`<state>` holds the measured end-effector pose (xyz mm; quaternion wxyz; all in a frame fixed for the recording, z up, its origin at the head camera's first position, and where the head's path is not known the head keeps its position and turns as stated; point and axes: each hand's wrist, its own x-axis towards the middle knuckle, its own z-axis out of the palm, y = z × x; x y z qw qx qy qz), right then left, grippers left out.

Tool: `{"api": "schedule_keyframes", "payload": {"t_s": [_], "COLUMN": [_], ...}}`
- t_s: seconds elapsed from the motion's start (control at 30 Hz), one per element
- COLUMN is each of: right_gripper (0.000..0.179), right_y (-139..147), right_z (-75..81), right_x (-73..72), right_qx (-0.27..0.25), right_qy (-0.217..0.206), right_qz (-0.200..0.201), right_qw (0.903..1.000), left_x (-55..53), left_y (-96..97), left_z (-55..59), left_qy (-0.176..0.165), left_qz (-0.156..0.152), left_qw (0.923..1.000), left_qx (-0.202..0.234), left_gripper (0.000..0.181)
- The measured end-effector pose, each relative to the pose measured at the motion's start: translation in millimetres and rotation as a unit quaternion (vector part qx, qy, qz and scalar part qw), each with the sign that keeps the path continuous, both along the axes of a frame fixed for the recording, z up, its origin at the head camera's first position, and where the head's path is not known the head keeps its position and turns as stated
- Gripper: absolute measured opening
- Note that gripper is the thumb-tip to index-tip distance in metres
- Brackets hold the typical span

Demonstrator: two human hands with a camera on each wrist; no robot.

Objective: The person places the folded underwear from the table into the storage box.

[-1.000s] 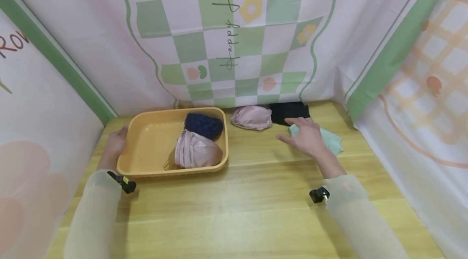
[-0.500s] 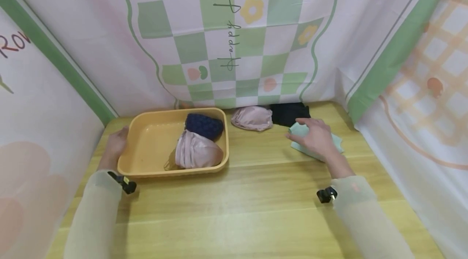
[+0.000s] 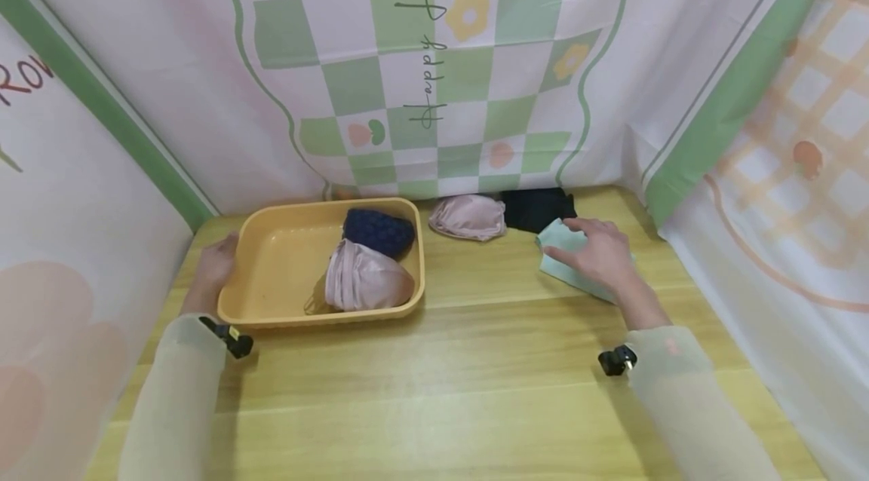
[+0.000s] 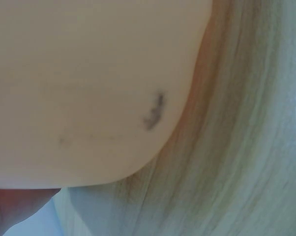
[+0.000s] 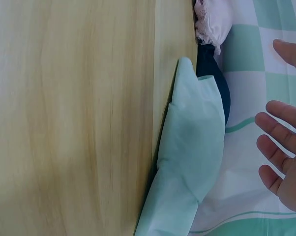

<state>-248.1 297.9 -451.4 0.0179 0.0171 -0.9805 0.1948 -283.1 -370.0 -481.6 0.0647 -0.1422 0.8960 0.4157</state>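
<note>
My left hand (image 3: 216, 264) holds the left side of a yellow plastic tray (image 3: 271, 321); its fingertips are partly hidden at the rim. The tray's pale outer wall (image 4: 99, 98) fills much of the left wrist view. Inside, on the right, lie a folded dark blue patterned garment (image 3: 380, 232) and a folded pink bra (image 3: 370, 281). My right hand (image 3: 600, 255) hovers over a folded mint-green garment (image 3: 566, 270), thumb and fingers spread. In the right wrist view its fingers (image 5: 281, 132) stand apart from the mint garment (image 5: 192, 142).
A folded pink satin garment (image 3: 467, 217) and a folded black garment (image 3: 538, 208) lie along the back of the wooden table (image 3: 434, 390), right of the tray. A checkered curtain (image 3: 441, 89) hangs directly behind them, and printed fabric walls enclose both sides.
My right hand has moved rightward over the mint garment, whose left part now shows more. The garment's left end looks flatter. My left hand and the tray have stayed put.
</note>
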Motion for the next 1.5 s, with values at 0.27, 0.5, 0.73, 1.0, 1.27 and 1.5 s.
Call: {"api": "schedule_keyframes", "payload": {"t_s": [0.27, 0.5, 0.73, 1.0, 1.27, 1.5], "right_gripper": [0.089, 0.087, 0.088, 0.094, 0.106, 0.111], "right_y": [16.2, 29.5, 38.0, 46.9, 51.3, 52.1], "right_z": [-3.9, -8.1, -9.5, -11.2, -21.1, -31.2], "right_x": [6.3, 12.6, 14.8, 17.1, 17.7, 16.9], "right_qx": [0.009, 0.011, 0.018, 0.028, 0.012, 0.000], "right_qy": [0.006, 0.012, 0.000, -0.013, -0.044, -0.052], "right_qz": [-0.006, -0.011, -0.019, -0.022, -0.036, -0.049], "right_qw": [0.9999, 0.9998, 0.9997, 0.9993, 0.9983, 0.9974], "left_x": [0.4, 0.2, -0.3, -0.5, 1.4, 1.2], "left_y": [3.3, 5.4, 8.8, 8.4, 2.1, -0.1], "left_z": [-1.6, -3.3, 1.0, 2.1, -1.2, -4.1], "left_qy": [0.004, 0.011, 0.006, 0.005, 0.010, 0.013], "left_qz": [-0.001, -0.001, -0.003, -0.005, 0.000, 0.002], "left_qw": [0.9999, 0.9999, 0.9999, 0.9999, 0.9999, 0.9998], "left_qx": [0.015, 0.008, 0.016, 0.015, 0.013, 0.017], "left_gripper": [0.076, 0.076, 0.075, 0.077, 0.076, 0.075]}}
